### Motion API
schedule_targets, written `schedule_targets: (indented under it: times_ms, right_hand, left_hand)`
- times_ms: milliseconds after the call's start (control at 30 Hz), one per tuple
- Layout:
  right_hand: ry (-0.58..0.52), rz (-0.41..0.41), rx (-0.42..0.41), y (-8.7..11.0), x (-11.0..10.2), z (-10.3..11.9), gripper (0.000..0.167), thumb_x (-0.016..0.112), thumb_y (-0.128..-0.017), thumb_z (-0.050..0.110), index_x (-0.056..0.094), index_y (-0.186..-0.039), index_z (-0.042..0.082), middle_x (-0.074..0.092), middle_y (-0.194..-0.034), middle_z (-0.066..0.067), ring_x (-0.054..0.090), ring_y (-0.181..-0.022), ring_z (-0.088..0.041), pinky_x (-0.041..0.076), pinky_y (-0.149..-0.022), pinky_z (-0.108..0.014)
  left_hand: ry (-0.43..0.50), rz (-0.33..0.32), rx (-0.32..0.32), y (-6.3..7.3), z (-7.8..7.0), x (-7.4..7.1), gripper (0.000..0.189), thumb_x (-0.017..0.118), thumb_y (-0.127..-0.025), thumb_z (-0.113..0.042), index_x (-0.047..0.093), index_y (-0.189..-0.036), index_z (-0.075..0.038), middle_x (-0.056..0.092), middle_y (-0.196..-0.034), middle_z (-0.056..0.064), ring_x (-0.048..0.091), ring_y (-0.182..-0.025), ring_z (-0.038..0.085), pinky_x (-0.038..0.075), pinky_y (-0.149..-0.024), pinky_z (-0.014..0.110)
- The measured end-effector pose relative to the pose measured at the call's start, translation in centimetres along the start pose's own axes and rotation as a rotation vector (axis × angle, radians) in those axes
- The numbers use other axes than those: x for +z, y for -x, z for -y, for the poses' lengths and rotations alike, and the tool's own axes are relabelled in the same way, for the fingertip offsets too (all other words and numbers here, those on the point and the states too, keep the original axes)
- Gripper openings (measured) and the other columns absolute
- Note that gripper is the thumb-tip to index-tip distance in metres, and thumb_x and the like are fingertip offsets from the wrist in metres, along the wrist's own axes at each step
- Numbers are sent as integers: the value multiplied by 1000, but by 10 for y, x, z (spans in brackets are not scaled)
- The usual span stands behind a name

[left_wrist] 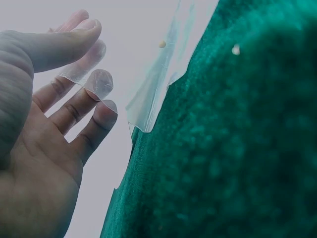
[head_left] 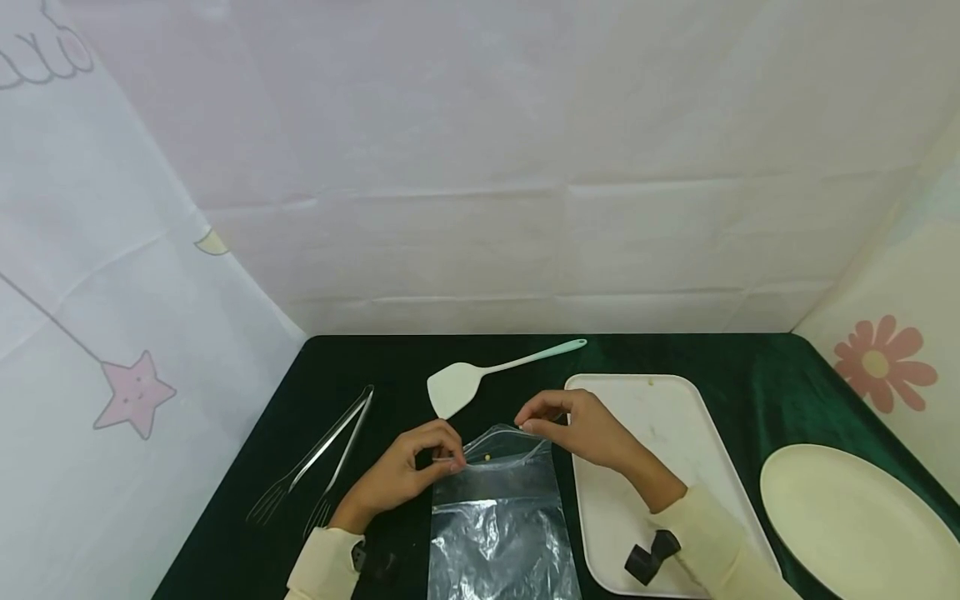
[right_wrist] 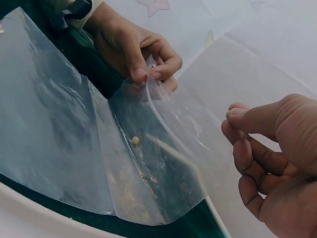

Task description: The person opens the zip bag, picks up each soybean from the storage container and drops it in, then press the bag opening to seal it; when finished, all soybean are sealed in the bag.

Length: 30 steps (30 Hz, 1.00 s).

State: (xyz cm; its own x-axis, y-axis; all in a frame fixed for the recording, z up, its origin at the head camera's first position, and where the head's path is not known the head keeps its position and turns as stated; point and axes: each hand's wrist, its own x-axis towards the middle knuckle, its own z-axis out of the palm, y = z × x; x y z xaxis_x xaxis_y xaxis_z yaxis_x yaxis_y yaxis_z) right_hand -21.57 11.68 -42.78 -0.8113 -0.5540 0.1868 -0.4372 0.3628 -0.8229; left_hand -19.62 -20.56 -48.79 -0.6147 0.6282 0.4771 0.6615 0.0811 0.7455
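A clear zip bag (head_left: 498,533) lies on the green cloth, its zip end toward the back. My left hand (head_left: 416,467) pinches the left corner of the bag's mouth between thumb and fingers, as the right wrist view shows. Inside the bag, near the zip, sits a small round yellow bean (right_wrist: 135,141). To the right of the mouth, my right hand (head_left: 577,425) has thumb and forefinger together on a tiny pale speck, perhaps another bean; its exact kind is too small to tell. In the right wrist view those fingertips (right_wrist: 237,113) are apart from the bag.
Metal tongs (head_left: 348,433) lie left of my left hand. A white spatula (head_left: 456,388) with a pale green handle lies behind the bag. A white tray (head_left: 615,533) is under my right forearm, with an oval cream plate (head_left: 862,525) farther right.
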Motion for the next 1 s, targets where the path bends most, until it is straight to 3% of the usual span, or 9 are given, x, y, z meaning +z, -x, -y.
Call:
schedule_targets:
  times_ms: [200,467,767,867,1000]
  right_hand:
    - [21,11,-13,3,3,-1,13,68,-97,34,75,-108,35,71,-101,18,63,-91,-11,53,-78,-40]
    - [95,-59,5,9,-6,-6,11,68,-98,31,74,-107,35,68,-101,19,62,-93,-10,54,-80,-40]
    - [381,-181,10,15,-40,-25,13,73,-94,16,76,-103,25,66,-94,17,58,-83,-8,52,-71,-32]
    - [475,-217,17,17,-59,-36,12,74,-93,12,77,-101,20,68,-91,10,58,-81,-11,50,-70,-35]
    - [596,-239,102,24,-86,-58,11,71,-94,9,77,-102,15,70,-92,3,60,-83,-17,45,-75,-44]
  left_hand:
    - [3,1,-7,2,2,1,21,65,-95,4,69,-109,-12,62,-108,2,53,-87,14,48,-75,31]
    - [-7,3,-25,2,2,0,14,66,-97,-3,69,-108,-12,62,-109,-1,53,-87,14,48,-76,30]
    - [-3,-3,-12,1,0,0,16,65,-97,0,69,-108,-10,62,-108,0,53,-87,14,48,-75,31]
    - [-8,-7,-6,1,0,0,16,65,-96,0,69,-108,-10,62,-108,0,53,-87,14,47,-75,31]
    - [-11,-8,-9,1,0,0,17,65,-96,0,69,-108,-11,62,-108,0,52,-87,14,47,-75,31]
